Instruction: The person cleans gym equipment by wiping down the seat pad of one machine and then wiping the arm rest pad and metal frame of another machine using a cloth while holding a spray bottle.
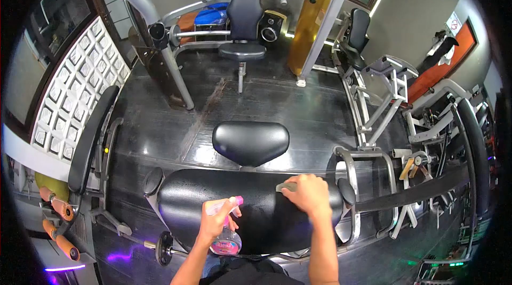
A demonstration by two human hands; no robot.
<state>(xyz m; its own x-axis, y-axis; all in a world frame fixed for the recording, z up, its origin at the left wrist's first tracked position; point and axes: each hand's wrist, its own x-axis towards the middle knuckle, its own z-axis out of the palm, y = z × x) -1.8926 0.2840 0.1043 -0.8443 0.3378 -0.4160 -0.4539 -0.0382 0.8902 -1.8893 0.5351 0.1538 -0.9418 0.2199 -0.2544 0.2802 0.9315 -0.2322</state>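
- The left hand [213,220] was closed around the neck of a spray bottle [226,245], its fingers wrapped around the sprayer.
- The bottle's pink nozzle [238,199] stuck out from the top of that hand, on the side toward the other hand.
- The clear body of the bottle hung just below the left hand, with a pink label [226,247] facing up; the lettering was too small to read with certainty.
- The right hand [310,194] was narrow, its fingers bunched together over a greyish-green cloth [286,187].
- Only one end of the cloth showed, poking out from the fingertips on the side toward the left hand; the rest was hidden under the fingers.
- The two hands were well apart, the bottle in one and the cloth in the other.
- Beneath both hands stretched a large black pad [184,194] with a glossy surface; the right hand was over its far right portion, and how firmly the cloth pressed on it could not be told.
- Ahead of the hands, beyond the large pad, stood a smaller black pad [250,140].
- Just right of the right hand was a dark side grip [346,192].
- Left of the left hand, lower down, was a round weight plate [164,247] on a bar.
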